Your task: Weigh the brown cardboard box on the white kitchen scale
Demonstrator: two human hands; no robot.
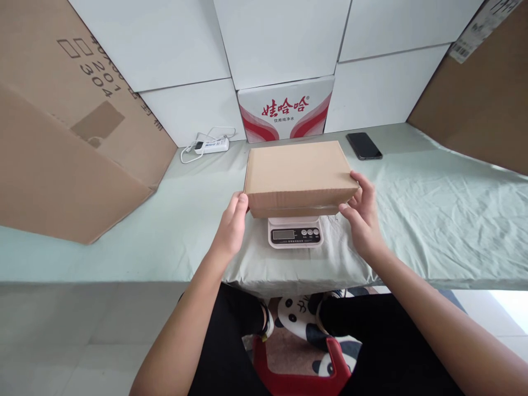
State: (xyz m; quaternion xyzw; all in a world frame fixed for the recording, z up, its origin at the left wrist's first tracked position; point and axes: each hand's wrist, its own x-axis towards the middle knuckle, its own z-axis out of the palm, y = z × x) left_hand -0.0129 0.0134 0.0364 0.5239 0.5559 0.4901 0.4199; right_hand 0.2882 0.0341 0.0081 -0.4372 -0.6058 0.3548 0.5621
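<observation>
From my end of the head camera I have both hands on one brown cardboard box (299, 168), which sits right above a small white scale (295, 236) near the front edge of the table (437, 231). The left hand (234, 223) has its grip on the box's left end, with the thumb up by the near left corner. The right hand (365, 214) has its grip at the opposite end, a forefinger on the upper right corner and the thumb low on the near face, so each grip is holding the box and is spread only as far as its end needs. The box hides the scale's platform from me, so I cannot tell whether it rests its weight there or is held just over it; the scale's display and round buttons stick out on the near side, and I cannot make out a reading. Behind the box, toward its right, a dark phone (364, 146) lies flat on the green cloth, and to the left of it I see a white power strip (214, 145) with its looped cable (192, 159). Straight behind stands a white carton with red lettering (284, 121), and large brown cartons flank the table on the left (61, 170) and right (487, 93)
</observation>
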